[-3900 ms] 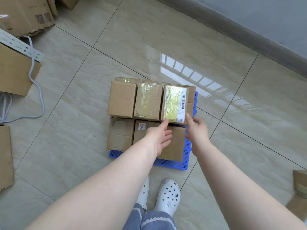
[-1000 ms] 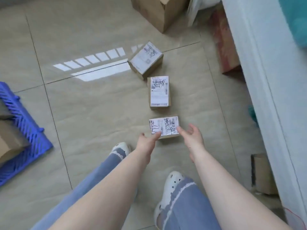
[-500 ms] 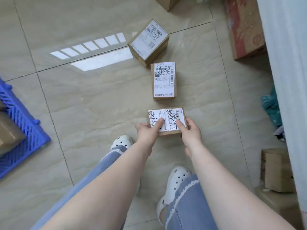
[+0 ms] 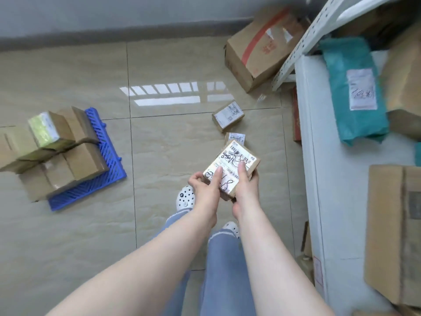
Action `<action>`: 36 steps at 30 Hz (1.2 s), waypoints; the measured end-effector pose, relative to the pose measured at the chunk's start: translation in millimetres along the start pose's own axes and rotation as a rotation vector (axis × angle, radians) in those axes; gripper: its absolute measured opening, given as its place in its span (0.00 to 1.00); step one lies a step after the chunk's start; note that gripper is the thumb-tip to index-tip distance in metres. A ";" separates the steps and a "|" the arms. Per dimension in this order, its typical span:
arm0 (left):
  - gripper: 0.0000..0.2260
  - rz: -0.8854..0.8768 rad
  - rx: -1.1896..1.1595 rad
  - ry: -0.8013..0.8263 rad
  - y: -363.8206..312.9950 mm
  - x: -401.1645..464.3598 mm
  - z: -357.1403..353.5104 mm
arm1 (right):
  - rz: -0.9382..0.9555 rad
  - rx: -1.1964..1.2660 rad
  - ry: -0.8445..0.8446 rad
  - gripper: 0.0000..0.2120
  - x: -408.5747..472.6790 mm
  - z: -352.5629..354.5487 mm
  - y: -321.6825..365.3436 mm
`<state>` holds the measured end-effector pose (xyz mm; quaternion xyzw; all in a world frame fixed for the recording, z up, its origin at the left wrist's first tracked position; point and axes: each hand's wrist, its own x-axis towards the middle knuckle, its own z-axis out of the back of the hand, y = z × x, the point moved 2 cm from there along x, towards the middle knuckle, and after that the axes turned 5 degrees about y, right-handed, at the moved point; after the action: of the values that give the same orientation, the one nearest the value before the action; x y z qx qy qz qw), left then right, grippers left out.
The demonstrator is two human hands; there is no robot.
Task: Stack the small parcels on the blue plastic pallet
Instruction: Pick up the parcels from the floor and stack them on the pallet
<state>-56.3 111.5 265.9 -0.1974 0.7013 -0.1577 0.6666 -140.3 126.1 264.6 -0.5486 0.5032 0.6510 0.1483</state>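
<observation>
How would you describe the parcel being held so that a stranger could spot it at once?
Start at the blue pallet on the left, then look right across the tiled floor to the person's arms. The held parcel sits between the left hand and right hand. Unlike the two floor parcels beyond, it is lifted.

We are seeing a teal mailer bag (image 4: 352,92) lying on a white shelf (image 4: 319,179); a large red-taped carton (image 4: 257,46) is sitting on the tiled floor (image 4: 68,76) beside it.
</observation>
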 end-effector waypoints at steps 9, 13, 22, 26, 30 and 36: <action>0.22 -0.204 0.109 0.234 -100.1 -69.7 52.6 | 0.237 -0.216 0.286 0.24 -86.1 -58.1 32.1; 0.16 -0.234 0.024 0.176 -86.3 -83.4 81.9 | 0.234 -0.313 0.367 0.28 -97.0 -69.0 10.7; 0.17 -0.249 -0.170 0.027 -55.3 -86.9 191.3 | 0.160 -0.484 0.514 0.29 -122.5 -120.8 -81.0; 0.11 -0.262 -0.273 -0.022 -49.6 -90.5 256.8 | 0.144 -0.552 0.563 0.30 -141.0 -158.6 -134.1; 0.12 -0.279 -0.345 -0.082 -51.6 -94.7 335.3 | 0.102 -0.633 0.607 0.29 -168.7 -204.9 -191.6; 0.13 -0.308 -0.402 -0.137 -63.1 -96.9 457.8 | 0.078 -0.732 0.658 0.25 -214.2 -287.3 -275.7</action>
<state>407.7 122.8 352.9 -0.4406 0.6333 -0.1012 0.6281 303.3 91.9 344.9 -0.7218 0.2817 0.5826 -0.2455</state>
